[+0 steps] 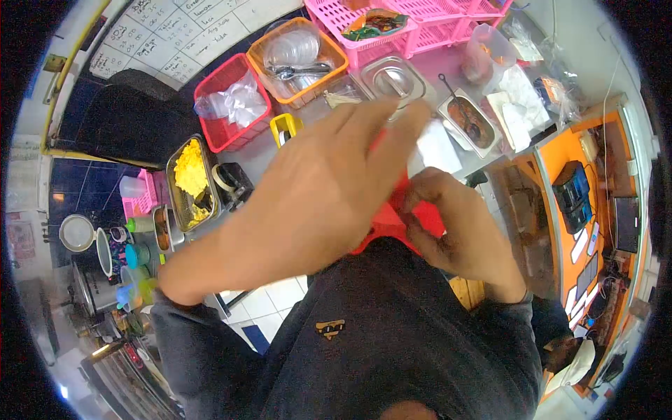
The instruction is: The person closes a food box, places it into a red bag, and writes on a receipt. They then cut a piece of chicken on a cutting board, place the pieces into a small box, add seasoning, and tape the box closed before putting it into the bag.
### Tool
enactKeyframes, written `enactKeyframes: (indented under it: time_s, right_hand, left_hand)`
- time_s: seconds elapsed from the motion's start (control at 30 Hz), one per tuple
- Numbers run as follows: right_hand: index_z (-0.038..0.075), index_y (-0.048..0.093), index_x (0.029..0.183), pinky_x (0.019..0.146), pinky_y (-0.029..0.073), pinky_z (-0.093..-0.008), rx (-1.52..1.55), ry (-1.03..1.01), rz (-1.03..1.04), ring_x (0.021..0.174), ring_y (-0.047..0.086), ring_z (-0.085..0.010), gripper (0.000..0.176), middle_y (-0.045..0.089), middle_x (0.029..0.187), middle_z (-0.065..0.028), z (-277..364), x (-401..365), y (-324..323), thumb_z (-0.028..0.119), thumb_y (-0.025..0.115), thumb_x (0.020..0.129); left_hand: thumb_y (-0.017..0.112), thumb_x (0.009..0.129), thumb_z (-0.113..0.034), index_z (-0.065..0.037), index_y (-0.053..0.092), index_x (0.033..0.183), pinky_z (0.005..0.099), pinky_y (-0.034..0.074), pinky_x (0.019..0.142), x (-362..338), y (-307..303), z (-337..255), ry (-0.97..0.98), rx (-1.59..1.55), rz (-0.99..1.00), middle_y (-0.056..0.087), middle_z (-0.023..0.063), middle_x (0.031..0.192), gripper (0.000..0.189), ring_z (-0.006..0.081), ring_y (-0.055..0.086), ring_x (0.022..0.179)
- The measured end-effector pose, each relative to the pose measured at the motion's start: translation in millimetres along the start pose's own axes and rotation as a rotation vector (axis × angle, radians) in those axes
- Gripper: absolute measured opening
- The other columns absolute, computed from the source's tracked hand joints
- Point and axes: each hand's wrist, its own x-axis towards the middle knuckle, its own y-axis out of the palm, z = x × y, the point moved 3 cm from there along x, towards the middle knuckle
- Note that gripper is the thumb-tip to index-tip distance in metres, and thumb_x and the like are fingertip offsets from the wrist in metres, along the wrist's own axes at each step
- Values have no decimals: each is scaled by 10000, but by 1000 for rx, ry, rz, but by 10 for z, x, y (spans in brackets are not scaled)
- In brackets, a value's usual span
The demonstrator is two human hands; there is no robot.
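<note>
The right hand has its grip pinched together on a red plastic piece at centre frame, close to the chest. The left hand lies spread over it. Whether its grip closes underneath I cannot tell. The piece is held clear above the worktop, likely so both hands can work it. Toward the upper left sit a steel tray of yellow food and a red basket.

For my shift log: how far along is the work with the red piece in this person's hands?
Done: the tray of yellow food and the tray of brown food stand filled. In hand: the right hand pinches a red plastic piece, with the left hand spread over it. Left: no food shows in it yet.
</note>
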Motion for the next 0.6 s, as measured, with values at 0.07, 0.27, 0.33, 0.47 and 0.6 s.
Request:
enactKeyframes:
  time_s: [0.07, 0.27, 0.33, 0.47, 0.6]
  right_hand:
    - [14, 547, 1107, 866, 508, -384, 69, -85, -139, 1024, 644, -287, 413, 630, 1071, -159, -41, -112, -17, 36, 759, 753]
    - [30, 588, 1133, 949, 466, -469, 45, 104, -313, 1095, 604, -362, 654, 631, 1159, -153, -638, -208, 431, 242, 894, 594]
    - [49, 609, 1191, 973, 465, -464, -35, 70, -150, 1122, 605, -371, 678, 636, 1204, -155, -1110, -265, 955, 296, 873, 617]
    - [80, 652, 1182, 960, 480, -447, 50, 115, -297, 1091, 628, -362, 551, 661, 1178, -158, -1232, -323, 1076, 249, 823, 687]
    - [71, 719, 1044, 883, 524, -418, -71, -22, -294, 996, 676, -339, 268, 705, 1029, -173, -1198, -329, 1049, 130, 745, 784]
  left_hand:
    - [711, 619, -43, -24, 603, 1076, 459, 503, 716, -47, 39, 120, -5, -108, 316, 630, 155, 966, 470, 393, 617, 910]
    - [683, 627, -35, -7, 595, 995, 461, 494, 710, 124, 40, 9, -36, -359, 327, 623, 191, 840, 380, 426, 618, 823]
    - [692, 639, -47, -13, 590, 1014, 460, 492, 727, 210, 146, -56, -31, -389, 368, 623, 188, 882, 390, 425, 615, 855]
    - [771, 647, -124, -23, 542, 1221, 452, 474, 907, 140, 63, 81, 68, -406, 429, 589, 202, 1174, 626, 415, 569, 1114]
    - [926, 498, -300, -10, 201, 1525, 448, 268, 1173, -437, -83, 798, -176, -269, 505, 289, 259, 1523, 1290, 422, 263, 1429]
